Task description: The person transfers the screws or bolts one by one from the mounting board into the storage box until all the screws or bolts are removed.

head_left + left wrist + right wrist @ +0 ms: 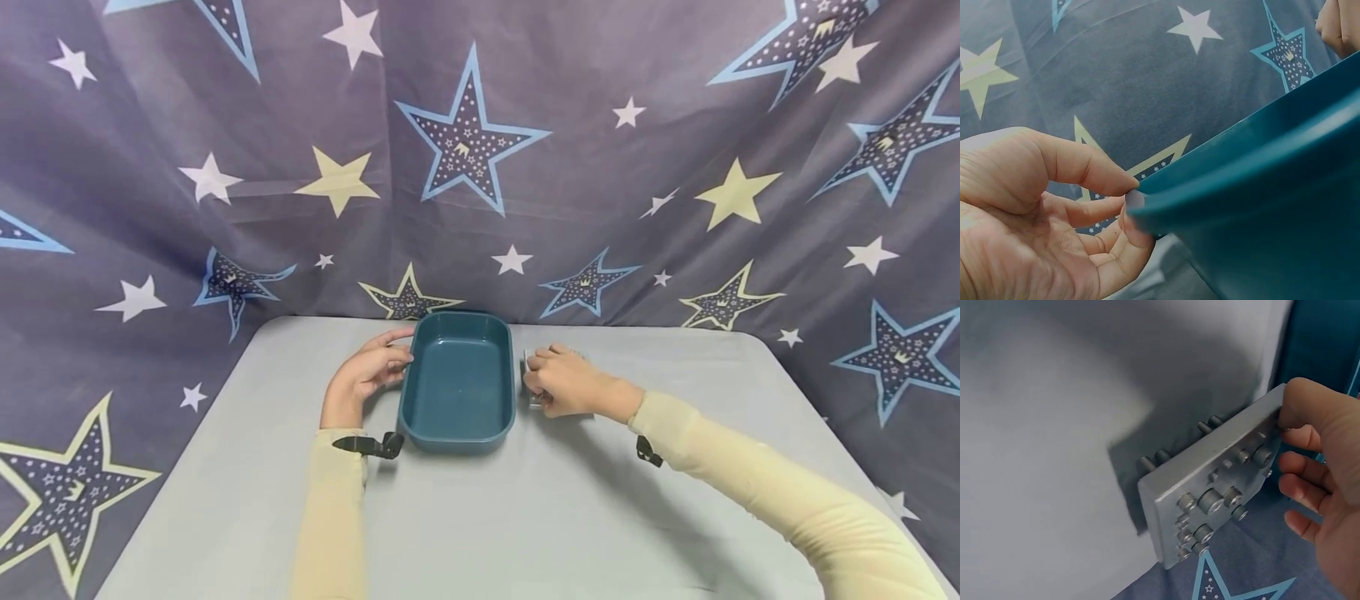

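A teal rectangular tray [457, 442] sits near the table's far edge. In the left wrist view, my left hand [1041, 206] pinches the rim of the tray [1254, 219] between thumb and fingers. To the right of the tray, my right hand [564, 385] grips a thick silver metal plate [1210, 459] by one end. In the right wrist view, several socket-head bolts of different sizes stand in the plate's face. Threaded ends of some bolts stick out behind it. The plate is tilted, and its shadow falls on the table. In the head view my right hand hides most of it.
The table [465, 533] has a pale grey cover. Behind it and at its sides hangs a dark curtain [600, 200] with a star pattern. Black wrist straps [371, 446] are fastened over both cream sleeves [750, 483].
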Tool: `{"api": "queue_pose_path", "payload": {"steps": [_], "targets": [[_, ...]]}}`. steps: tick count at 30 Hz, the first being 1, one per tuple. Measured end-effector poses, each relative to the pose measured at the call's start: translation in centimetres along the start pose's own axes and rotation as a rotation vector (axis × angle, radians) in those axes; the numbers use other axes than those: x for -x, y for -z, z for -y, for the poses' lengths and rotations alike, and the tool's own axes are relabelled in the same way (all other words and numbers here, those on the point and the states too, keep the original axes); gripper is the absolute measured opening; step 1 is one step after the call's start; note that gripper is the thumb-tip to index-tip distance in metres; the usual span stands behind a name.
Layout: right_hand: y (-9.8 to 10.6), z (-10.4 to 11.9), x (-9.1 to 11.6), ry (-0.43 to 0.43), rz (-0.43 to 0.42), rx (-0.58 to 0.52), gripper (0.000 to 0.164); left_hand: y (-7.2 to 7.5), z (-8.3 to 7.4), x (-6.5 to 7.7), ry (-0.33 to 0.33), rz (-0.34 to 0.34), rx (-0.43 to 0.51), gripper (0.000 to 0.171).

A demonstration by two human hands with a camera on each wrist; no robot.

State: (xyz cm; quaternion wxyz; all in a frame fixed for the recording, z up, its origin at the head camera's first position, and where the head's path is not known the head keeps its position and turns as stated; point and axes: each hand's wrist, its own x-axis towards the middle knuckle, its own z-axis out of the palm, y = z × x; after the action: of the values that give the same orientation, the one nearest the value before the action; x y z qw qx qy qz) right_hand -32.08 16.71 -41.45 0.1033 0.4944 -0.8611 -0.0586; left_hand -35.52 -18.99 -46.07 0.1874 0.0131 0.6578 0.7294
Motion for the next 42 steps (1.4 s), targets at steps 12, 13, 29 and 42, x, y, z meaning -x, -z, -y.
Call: {"api": "queue_pose_path", "payload": {"steps": [12, 13, 29, 42], "targets": [[-0.2, -0.3, 0.7, 0.136, 0.017, 0.233, 0.018, -0.1, -0.1, -0.3, 0.008, -0.006, 0.001, 0.07], [-0.2, -0.3, 0.6, 0.144, 0.024, 0.246, 0.019, -0.1, -0.2, -0.2, 0.009, -0.009, 0.004, 0.069], [1.1, 0.3, 0.0, 0.134, 0.092, 0.258, 0.019, -0.4, -0.5, 0.2, 0.003, -0.011, -0.025, 0.07], [0.7, 0.4, -0.1, 0.092, 0.119, 0.193, 0.019, -0.5, -0.4, 0.1, 0.01, -0.029, -0.009, 0.069]]}}
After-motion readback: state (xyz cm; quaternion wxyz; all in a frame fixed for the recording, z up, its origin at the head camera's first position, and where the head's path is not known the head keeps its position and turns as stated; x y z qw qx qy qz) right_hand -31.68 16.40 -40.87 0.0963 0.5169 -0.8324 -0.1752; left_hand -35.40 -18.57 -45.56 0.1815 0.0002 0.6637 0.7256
